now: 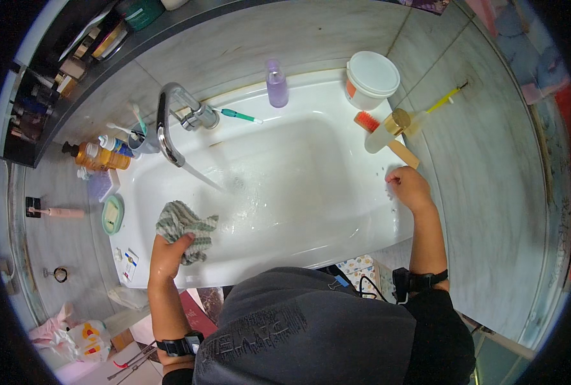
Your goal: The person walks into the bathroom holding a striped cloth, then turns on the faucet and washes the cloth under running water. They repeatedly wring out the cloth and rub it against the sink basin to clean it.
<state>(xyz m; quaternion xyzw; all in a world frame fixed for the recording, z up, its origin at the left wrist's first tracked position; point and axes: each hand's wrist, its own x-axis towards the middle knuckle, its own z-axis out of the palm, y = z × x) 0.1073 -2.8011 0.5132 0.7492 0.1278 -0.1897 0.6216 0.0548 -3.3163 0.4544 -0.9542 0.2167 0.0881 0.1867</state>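
Note:
My left hand [166, 255] grips a crumpled grey-green and white striped cloth [182, 224] over the left front of a white washbasin [309, 168]. Water runs from the chrome tap [164, 127] into the basin, just beyond the cloth and apart from it. At the basin's right rim is my right hand [410, 187], its fingers curled in with nothing visible in them. Just past that hand lies a wooden-handled brush [403, 154] with red bristles. A frosted bottle with a gold cap [381, 137] hides the brush's middle. Small dark specks dot the rim beside my fingers.
Along the back rim are a green-and-white toothbrush [239, 115], a purple bottle [277, 89] and a white lidded tub [373, 77]. The left rim carries a toothbrush cup [141, 139], an amber pump bottle [102, 156] and a green soap dish [112, 215]. A dark shelf [122, 57] overhangs the back left.

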